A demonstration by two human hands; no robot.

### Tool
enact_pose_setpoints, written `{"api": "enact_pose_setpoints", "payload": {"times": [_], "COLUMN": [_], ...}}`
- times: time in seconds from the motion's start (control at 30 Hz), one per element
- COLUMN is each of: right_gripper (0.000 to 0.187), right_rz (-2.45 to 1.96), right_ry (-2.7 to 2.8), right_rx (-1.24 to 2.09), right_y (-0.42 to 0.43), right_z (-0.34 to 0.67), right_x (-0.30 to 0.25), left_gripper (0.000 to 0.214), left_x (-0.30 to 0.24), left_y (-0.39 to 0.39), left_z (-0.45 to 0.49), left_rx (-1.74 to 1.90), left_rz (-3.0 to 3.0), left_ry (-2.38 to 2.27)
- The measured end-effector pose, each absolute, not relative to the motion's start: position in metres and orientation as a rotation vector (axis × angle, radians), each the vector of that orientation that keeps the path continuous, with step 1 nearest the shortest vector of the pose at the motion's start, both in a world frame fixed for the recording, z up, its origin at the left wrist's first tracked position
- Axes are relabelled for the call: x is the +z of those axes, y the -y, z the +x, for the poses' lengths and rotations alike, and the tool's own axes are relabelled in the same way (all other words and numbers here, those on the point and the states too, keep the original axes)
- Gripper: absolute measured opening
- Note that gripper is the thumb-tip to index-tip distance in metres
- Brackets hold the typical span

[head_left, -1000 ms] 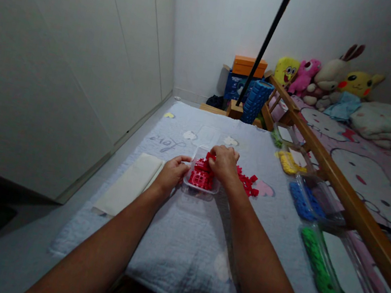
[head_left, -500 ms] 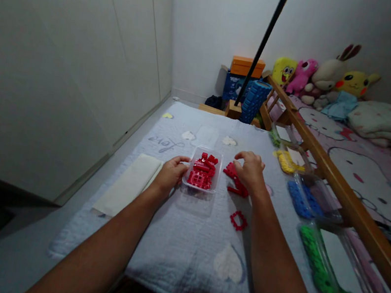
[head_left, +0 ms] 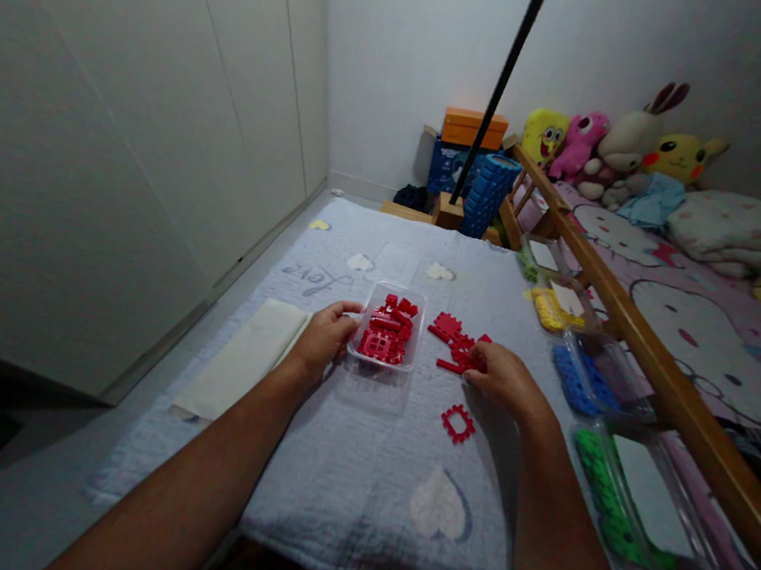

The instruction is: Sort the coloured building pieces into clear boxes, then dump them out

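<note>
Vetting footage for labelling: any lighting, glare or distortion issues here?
Head view: dim, darkest at lower left; head view: highlights on the red pieces in the clear box; head view: soft shadow on the cloth beside the right arm; head view: apparent wide-angle stretch toward edges.

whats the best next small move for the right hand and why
Probably pinch one of the loose red plastic pieces: the right hand is right at that cluster, while the left hand is at the edge of the clear rectangular plastic box, which holds similar red pieces.
</note>
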State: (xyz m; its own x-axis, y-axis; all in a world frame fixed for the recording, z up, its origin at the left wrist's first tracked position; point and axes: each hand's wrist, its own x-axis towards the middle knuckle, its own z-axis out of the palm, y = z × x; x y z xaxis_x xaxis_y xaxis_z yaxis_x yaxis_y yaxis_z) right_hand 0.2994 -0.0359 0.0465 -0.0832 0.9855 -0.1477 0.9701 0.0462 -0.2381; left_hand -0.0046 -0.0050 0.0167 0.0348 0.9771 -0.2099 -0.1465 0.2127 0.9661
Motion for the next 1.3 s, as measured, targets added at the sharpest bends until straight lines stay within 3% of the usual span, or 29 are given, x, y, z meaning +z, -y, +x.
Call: {"api": "enact_pose_setpoints", "payload": {"times": [0.3,0.47,0.83,1.1,1.3], "right_gripper": [0.018,0.010,0.021,0.023,0.028], "right_rz": [-2.097,-2.086,-1.985,-1.629,-1.646], "right_ry": [2.154,2.175,2.121,2.005,2.212], "right_rx": [0.425,0.370,0.450,0.356,0.273], "right_y": [0.033,0.035,0.035,0.004,-0.025], "right_z": [0.291,0.291,0.281,0.228,0.179], "right_x": [0.052,0.051,0.056,0.071,0.064], "left_gripper": [0.046,0.047,0.045,0.043,0.046], "left_x": [0.020,0.019,0.020,0.018,0.016], "left_y": [0.005,0.004,0.005,0.005,0.003], "left_z": [-0.004,-0.004,-0.004,-0.004,-0.006], "left_rx": [1.101,1.109,1.106,1.106,1.110], "left_rz": [0.936,0.927,0.939,0.912,0.945], "left_ry": [-1.192,-1.181,-1.177,-1.155,-1.159]}}
